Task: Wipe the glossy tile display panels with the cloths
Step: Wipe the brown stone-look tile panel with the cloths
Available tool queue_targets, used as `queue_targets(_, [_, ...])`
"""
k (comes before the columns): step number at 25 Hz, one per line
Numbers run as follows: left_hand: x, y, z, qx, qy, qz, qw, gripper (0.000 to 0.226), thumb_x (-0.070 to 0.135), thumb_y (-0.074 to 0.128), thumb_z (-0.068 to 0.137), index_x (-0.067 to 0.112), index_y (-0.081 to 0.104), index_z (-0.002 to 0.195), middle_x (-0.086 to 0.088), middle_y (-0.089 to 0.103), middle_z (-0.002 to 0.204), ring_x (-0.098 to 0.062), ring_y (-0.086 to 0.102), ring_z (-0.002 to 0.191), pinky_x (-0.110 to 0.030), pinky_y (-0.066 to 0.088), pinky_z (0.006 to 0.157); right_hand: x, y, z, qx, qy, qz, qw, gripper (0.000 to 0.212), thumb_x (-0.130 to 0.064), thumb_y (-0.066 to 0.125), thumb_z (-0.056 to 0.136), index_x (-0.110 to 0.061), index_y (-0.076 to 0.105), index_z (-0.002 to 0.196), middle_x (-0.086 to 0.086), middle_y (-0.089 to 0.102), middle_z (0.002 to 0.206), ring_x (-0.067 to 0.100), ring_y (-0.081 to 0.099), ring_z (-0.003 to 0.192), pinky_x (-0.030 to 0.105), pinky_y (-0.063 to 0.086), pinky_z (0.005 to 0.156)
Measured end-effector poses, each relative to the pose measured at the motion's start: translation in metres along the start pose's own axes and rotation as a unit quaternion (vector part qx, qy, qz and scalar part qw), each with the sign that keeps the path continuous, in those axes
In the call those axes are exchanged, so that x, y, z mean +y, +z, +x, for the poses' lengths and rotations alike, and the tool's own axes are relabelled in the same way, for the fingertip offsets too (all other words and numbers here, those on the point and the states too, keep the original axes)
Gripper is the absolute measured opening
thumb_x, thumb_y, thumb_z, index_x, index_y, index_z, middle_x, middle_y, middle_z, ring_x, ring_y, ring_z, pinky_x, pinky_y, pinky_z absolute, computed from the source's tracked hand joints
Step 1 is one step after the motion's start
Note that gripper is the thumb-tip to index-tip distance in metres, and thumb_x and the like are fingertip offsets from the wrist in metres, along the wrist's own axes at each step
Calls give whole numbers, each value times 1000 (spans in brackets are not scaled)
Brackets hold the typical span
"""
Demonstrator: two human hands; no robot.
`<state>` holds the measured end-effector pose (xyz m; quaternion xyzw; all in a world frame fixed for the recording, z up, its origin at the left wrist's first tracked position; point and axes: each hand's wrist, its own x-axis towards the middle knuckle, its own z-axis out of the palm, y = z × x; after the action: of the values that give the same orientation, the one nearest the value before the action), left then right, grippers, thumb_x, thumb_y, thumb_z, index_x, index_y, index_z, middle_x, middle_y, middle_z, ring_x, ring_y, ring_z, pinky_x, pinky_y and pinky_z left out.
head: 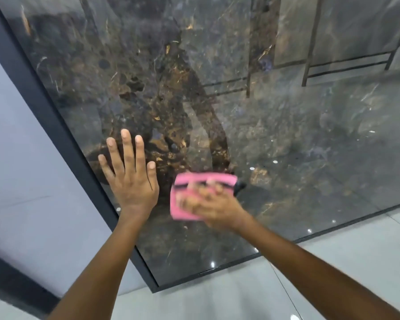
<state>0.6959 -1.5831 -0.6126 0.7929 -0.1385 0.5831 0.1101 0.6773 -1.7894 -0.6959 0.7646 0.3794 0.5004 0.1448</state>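
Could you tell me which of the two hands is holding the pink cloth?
The right hand presses the pink cloth; the left hand lies flat and bare.

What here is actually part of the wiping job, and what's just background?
Part of the job:
- dark glossy tile panel
- pink cloth, pressed to it by the right hand
- left hand, flat on the panel

Just background:
- grey floor tiles
- pale wall

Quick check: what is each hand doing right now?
Left hand: open, fingers straight, flat against the dark tile panel.
Right hand: presses the pink cloth on the panel; blurred, grip unclear.
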Motion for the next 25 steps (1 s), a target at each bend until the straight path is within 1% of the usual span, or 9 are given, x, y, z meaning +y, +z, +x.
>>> queue_targets(2, [-1,0,-26,-33,3,-5,999,55,35,18,107,22,-2,157,6,-16,163,-19,-15,150,-44,-9,121,-28,8,-53,-178,-223,-35,958,83,-14,78,69,-30,44,143,-10,35,154,19,28,144,49,-1,121])
queue_targets(4, [-7,3,-70,-77,29,9,997,55,37,19,108,23,-2,157,1,-16,163,-23,-15,150,-48,-7,120,0,-4,-75,-203,-250,12,947,72,-9,78,72,-31,53,136,-11,47,146,18,43,135,46,24,119])
queue_targets(7, [-15,14,-110,-90,49,37,994,56,36,21,107,22,0,157,-2,-14,164,-26,-14,150,-49,-9,120,80,-39,-60,-31,72,51,996,56,0,50,80,-20,49,132,5,51,139,27,47,125,41,36,109])
queue_targets(9, [-10,22,-111,-67,25,43,997,57,32,24,107,21,0,157,-2,-15,163,-27,-15,150,-49,-11,120,110,-55,-63,115,385,94,911,68,-6,51,77,-20,38,142,12,31,150,26,30,138,31,19,118])
queue_targets(11, [-7,28,-114,-44,20,47,998,57,30,24,107,20,0,158,-3,-14,164,-26,-15,150,-50,-10,120,78,-38,-82,135,511,66,847,86,-11,50,79,-28,13,155,10,6,161,26,7,148,45,19,119])
queue_targets(14, [-12,31,-122,-35,40,42,998,57,31,23,106,19,1,158,-4,-12,164,-27,-13,150,-51,-8,120,-20,-5,-124,-115,172,20,978,99,-17,52,74,-27,-2,156,1,10,161,25,0,149,57,35,106])
queue_targets(16, [-16,31,-124,-34,57,47,997,57,32,23,107,19,1,158,-4,-12,164,-27,-13,150,-51,-7,119,-22,-5,-121,-155,-21,24,987,94,-3,59,72,-24,17,154,-3,24,157,24,1,150,52,17,118])
queue_targets(21, [-20,36,-133,-26,77,71,994,56,34,20,107,20,-1,157,-3,-15,163,-26,-15,150,-50,-9,120,16,-10,-22,129,375,87,914,82,6,53,75,-20,32,150,-2,18,160,25,7,150,49,15,116])
queue_targets(25, [-22,34,-133,-23,76,49,996,56,39,22,107,26,2,157,-1,-15,163,-25,-15,150,-49,-8,119,-95,48,-108,-178,-63,-7,982,105,-12,83,66,-29,24,152,3,18,162,33,38,135,55,37,107])
